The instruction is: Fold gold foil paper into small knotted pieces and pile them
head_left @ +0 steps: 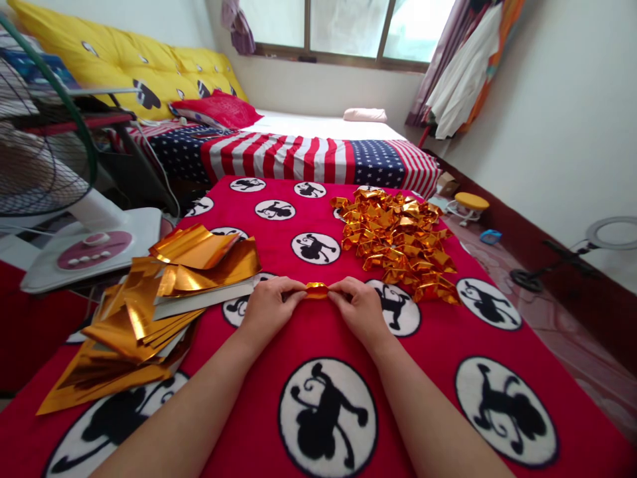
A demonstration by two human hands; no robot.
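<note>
A small folded piece of gold foil paper (316,290) is stretched between my two hands over the red cloth. My left hand (273,302) pinches its left end between thumb and fingers. At the right end, my right hand (359,302) pinches it the same way. To the left lies a loose, overlapping stack of flat gold foil sheets (144,318), some showing pale backs. On the right sits a heap of folded gold foil pieces (393,236), shaped with pointed ends.
Beneath everything is a red tablecloth (259,411) with monkey figures in white circles. A fan (94,245) stands at the left edge. Beyond the table is a bed (298,156). A yellow stool (471,201) and a ring-light stand (527,279) are on the floor at right.
</note>
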